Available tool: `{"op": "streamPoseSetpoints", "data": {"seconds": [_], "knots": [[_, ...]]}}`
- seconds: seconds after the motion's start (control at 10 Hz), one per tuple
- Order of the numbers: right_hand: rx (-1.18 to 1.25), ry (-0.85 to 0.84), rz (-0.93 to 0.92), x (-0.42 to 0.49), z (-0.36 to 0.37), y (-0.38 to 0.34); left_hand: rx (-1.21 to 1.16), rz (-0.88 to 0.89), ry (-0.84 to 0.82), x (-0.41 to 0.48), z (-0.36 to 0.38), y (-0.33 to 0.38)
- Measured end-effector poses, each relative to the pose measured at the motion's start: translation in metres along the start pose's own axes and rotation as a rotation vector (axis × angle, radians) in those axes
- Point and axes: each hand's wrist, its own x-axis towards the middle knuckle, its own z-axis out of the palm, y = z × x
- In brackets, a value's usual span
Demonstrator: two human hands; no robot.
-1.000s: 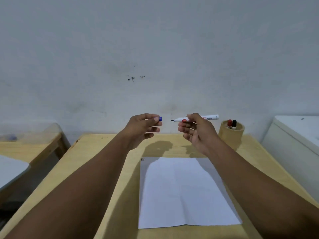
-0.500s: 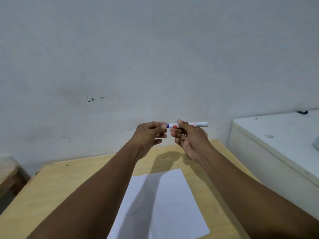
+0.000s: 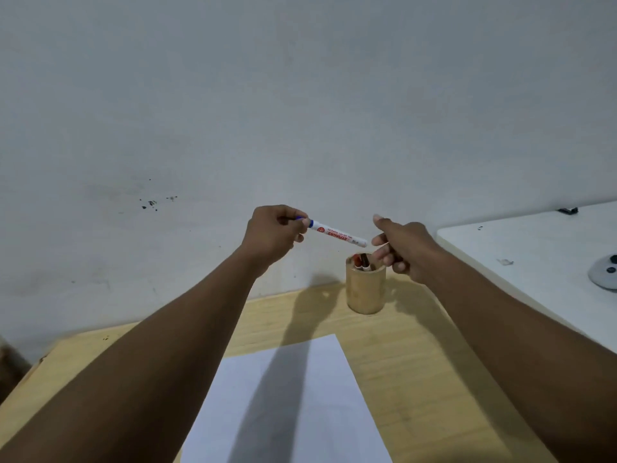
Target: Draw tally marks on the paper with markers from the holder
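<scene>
My left hand [image 3: 272, 236] grips a white marker [image 3: 337, 234] by its blue capped end, and the barrel slopes down to the right in the air. My right hand [image 3: 400, 247] hovers just right of the marker's free end, fingers loosely apart and holding nothing. Directly below that end stands a round wooden holder [image 3: 365, 289] with two markers [image 3: 362, 261] in it, on the wooden table [image 3: 407, 355]. A white sheet of paper [image 3: 290, 406] lies on the table between my forearms.
A white cabinet top [image 3: 534, 262] rises at the right of the table, with a round grey object [image 3: 606, 271] on it. A plain grey wall [image 3: 300, 111] stands close behind the holder.
The blue cap went onto the marker. My right hand let go of the barrel, and the left hand now carries the marker alone, tilted over the holder. The view shifted.
</scene>
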Motion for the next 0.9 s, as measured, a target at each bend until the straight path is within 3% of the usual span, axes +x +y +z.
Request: {"op": "streamPoseSetpoints", "data": {"seconds": [0.2, 0.5, 0.7, 0.9], "knots": [[-0.119, 0.052, -0.038, 0.012, -0.024, 0.007, 0.159, 0.044, -0.022, 0.018, 0.030, 0.004], [-0.207, -0.009, -0.064, 0.031, -0.024, 0.028, 0.471, 0.101, -0.211, 0.031, 0.077, -0.003], [-0.236, -0.036, -0.080, 0.033, -0.023, 0.034, 0.519, 0.059, -0.328, 0.031, 0.093, -0.004], [-0.238, -0.049, -0.112, 0.019, -0.025, 0.016, 0.599, 0.029, -0.307, 0.030, 0.071, 0.008]]}}
